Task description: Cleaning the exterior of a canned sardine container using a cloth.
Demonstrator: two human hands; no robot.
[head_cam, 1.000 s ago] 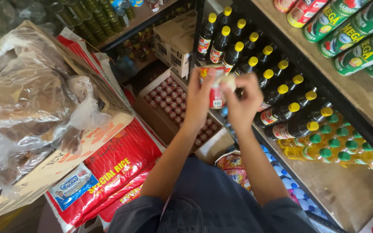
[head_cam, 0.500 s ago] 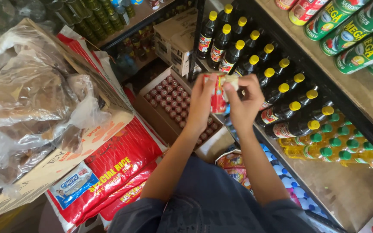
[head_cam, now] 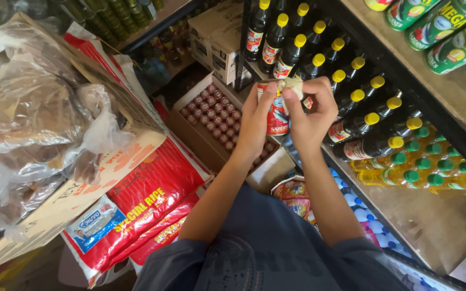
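The left hand (head_cam: pixel 255 126) holds a red can (head_cam: pixel 276 116) upright in a closed grip; the right hand (head_cam: pixel 311 110) pinches a pale cloth (head_cam: pixel 291 84) on its top, wiping

Red can (head_cam: pixel 277 116): glossy printed metal, smooth. Wad (head_cam: pixel 291 84) on its top: pale, crumpled, matt, cloth or paper, cannot tell. Dark bottles (head_cam: pixel 351 126): glossy, yellow plastic caps. Rice sacks (head_cam: pixel 146 199): shiny woven-look plastic. Carton (head_cam: pixel 136 116): matt brown cardboard, filled with crinkled clear plastic film (head_cam: pixel 28 113). Shelf board (head_cam: pixel 449 215): dull, scuffed. Sleeves (head_cam: pixel 276 253): matt dark cloth.
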